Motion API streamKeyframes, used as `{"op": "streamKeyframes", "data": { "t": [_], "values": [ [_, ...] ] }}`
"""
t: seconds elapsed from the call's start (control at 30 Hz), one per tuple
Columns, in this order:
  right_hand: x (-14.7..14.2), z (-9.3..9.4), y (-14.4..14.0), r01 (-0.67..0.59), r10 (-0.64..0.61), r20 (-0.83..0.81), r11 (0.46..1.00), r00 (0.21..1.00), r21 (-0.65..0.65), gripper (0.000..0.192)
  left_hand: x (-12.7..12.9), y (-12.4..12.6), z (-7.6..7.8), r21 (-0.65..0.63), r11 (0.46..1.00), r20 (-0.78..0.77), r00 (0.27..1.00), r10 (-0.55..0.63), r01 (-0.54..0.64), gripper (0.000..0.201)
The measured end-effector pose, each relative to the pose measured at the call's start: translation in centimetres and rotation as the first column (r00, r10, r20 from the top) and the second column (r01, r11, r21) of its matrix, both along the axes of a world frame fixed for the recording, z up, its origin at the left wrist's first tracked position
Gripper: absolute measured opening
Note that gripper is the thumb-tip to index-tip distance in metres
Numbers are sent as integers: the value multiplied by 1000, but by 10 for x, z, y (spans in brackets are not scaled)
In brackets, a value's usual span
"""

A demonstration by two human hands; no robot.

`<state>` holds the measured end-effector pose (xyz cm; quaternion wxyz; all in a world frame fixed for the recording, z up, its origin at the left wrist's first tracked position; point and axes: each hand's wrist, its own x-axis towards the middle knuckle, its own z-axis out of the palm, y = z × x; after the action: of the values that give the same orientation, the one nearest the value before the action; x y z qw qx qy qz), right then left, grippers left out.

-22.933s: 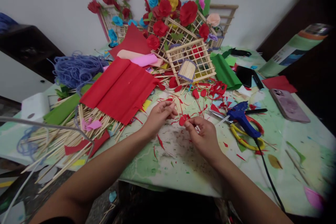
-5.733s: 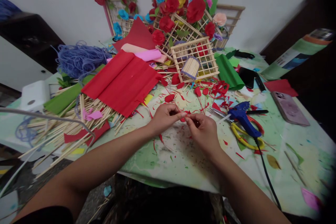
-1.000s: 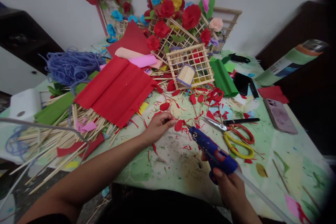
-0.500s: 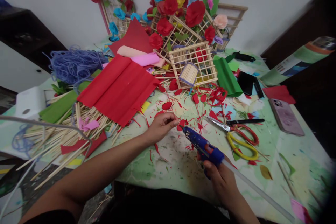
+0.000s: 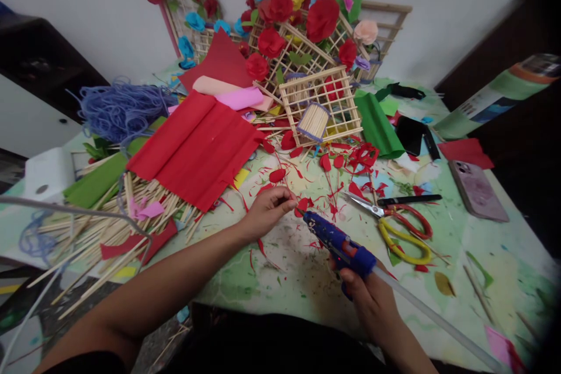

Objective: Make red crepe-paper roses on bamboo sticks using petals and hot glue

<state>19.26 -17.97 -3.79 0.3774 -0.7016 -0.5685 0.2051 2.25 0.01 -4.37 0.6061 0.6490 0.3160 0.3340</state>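
At petal (image 5: 301, 206): glue gun (image 5: 339, 244) nozzle.

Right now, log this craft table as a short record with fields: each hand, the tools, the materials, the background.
Left hand: pinches a small red paper petal at the fingers.
Right hand: grips a blue glue gun, nozzle at the petal.
Tools: scissors lying right of the gun.
Materials: red crepe paper, wooden sticks, purple cord.
Background: paper flowers on stick lattices by the wall.
Table: strewn with red scraps.
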Motion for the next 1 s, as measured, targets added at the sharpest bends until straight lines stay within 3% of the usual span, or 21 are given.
{"op": "streamKeyframes", "data": {
  "t": [0.17,0.43,1.0],
  "values": [
    [-1,7,5,10,-10,28,1000,1000,-3,35,0,0,1,8,1000,16,1000,-4,4,36],
    [-6,35,22,-120,120,7,989,993,81,39,0,1,1,29,1000,30,999,-12,11,33],
    [2,36,20,-135,122,94,980,988,144,37,-2,0,2,61,998,24,1000,18,-19,30]
  ]
}}
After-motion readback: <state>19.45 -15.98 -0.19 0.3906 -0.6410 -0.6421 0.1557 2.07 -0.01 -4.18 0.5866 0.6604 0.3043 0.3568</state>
